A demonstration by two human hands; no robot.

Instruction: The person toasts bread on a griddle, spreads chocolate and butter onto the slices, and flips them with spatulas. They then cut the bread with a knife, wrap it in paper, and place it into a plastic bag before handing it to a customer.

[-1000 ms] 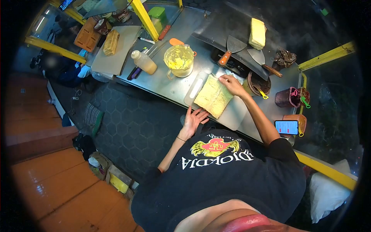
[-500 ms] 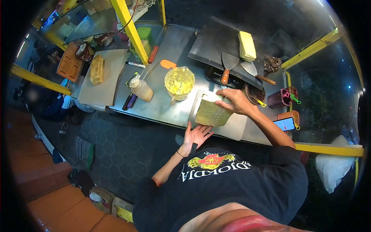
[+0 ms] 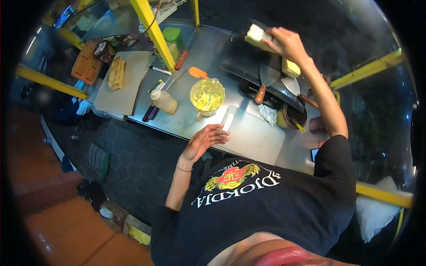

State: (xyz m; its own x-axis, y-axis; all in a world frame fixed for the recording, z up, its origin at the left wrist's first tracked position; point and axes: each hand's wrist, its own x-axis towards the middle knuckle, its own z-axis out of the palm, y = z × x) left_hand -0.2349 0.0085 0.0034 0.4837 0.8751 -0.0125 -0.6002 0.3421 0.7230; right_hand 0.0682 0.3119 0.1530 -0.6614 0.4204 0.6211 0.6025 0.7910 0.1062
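My right hand (image 3: 286, 43) is closed around a block of bread (image 3: 257, 36), holding it tilted over the far part of the dark griddle (image 3: 237, 60). Its pale side shows. Close under my wrist, a second yellowish bread block (image 3: 290, 68) rests on the griddle, partly covered by my arm. My left hand (image 3: 202, 142) is at the near edge of the white board (image 3: 262, 137). Its fingers are stretched out, their tips against the white handle (image 3: 228, 122) lying there. A tub of yellow spread (image 3: 207, 96) stands just beyond.
Two scrapers, one with an orange-brown handle (image 3: 260, 94), lean on the griddle's edge. Left of the tub are a squeeze bottle (image 3: 163, 102) and an orange spatula (image 3: 198, 72). A toasted bread block (image 3: 117, 73) sits on brown paper (image 3: 133, 71). A yellow post (image 3: 153, 35) rises nearby.
My right hand has carried the bread block from the white board up over the griddle. My left hand has turned over from palm-up and moved left and up to the white handle.
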